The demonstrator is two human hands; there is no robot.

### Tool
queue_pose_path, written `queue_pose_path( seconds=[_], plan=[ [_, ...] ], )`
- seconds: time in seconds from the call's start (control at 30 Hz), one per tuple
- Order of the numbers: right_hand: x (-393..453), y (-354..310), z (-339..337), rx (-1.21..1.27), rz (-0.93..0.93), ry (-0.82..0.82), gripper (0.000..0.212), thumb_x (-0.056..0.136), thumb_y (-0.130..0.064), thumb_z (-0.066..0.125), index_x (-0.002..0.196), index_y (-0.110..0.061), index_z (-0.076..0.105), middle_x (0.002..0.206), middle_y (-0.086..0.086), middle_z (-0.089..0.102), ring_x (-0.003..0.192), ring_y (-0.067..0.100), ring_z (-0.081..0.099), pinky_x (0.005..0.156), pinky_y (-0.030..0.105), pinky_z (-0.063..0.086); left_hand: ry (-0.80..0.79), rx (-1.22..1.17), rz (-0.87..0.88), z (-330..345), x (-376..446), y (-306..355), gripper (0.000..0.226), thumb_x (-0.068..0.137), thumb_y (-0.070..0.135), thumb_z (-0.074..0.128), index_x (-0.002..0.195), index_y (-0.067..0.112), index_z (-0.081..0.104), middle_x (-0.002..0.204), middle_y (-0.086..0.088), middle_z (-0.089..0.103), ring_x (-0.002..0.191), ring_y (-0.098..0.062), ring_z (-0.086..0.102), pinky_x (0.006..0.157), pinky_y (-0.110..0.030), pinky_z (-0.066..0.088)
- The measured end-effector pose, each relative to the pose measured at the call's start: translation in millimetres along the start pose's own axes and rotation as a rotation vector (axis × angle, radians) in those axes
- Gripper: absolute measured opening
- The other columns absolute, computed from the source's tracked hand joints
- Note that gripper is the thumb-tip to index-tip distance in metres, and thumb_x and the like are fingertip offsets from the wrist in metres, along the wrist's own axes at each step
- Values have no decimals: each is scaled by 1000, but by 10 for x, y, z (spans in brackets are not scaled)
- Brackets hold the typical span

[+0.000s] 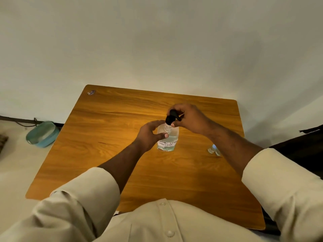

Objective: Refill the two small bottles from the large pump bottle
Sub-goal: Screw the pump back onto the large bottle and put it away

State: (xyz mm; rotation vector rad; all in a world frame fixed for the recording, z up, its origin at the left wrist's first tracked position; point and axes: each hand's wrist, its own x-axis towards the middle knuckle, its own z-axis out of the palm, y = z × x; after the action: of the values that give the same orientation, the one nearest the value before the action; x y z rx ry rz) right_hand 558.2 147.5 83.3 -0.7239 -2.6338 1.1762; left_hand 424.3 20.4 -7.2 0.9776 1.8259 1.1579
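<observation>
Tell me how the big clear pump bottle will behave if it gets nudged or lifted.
The pump bottle looks partly filled with clear liquid, so probably moderately heavy with sloshing weight. It stands upright and tall, so a sideways push near the black pump head may tip it. The smooth plastic could be slippery; the left hand bracing it seems sensible.

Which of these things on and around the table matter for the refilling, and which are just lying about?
For the job:
clear large pump bottle
black pump head
small clear bottle
left hand
right hand

Lying about:
teal round basin on the floor
small wrapper
</observation>
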Motion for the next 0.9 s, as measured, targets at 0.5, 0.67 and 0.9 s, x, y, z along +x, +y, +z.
queue_pose_path(
  seconds=[0.5,0.67,0.9],
  plan=[
    [10,175,322,-171,25,56,34,72,-26,80,96,-21,57,90,-5,64,82,14,64,64,21,53,-58,-44,-54,-42,-3,-61,61,76,28,80,131,31,55,112,27,57,99,4,52,89,-23,38],
    [-4,127,346,-157,303,12,77,61,-43,85,126,-34,44,95,-8,56,79,8,56,56,20,45,-52,-31,-42,-48,-10,-72,61,77,29,80,132,32,54,108,32,53,86,18,50,73,-8,36],
    [21,30,284,-139,240,56,24,73,-35,78,91,-23,67,83,-10,61,76,9,58,56,22,38,-78,-49,-51,-65,26,-85,65,75,29,82,134,28,54,118,21,57,100,1,49,88,-24,37]
  ],
)
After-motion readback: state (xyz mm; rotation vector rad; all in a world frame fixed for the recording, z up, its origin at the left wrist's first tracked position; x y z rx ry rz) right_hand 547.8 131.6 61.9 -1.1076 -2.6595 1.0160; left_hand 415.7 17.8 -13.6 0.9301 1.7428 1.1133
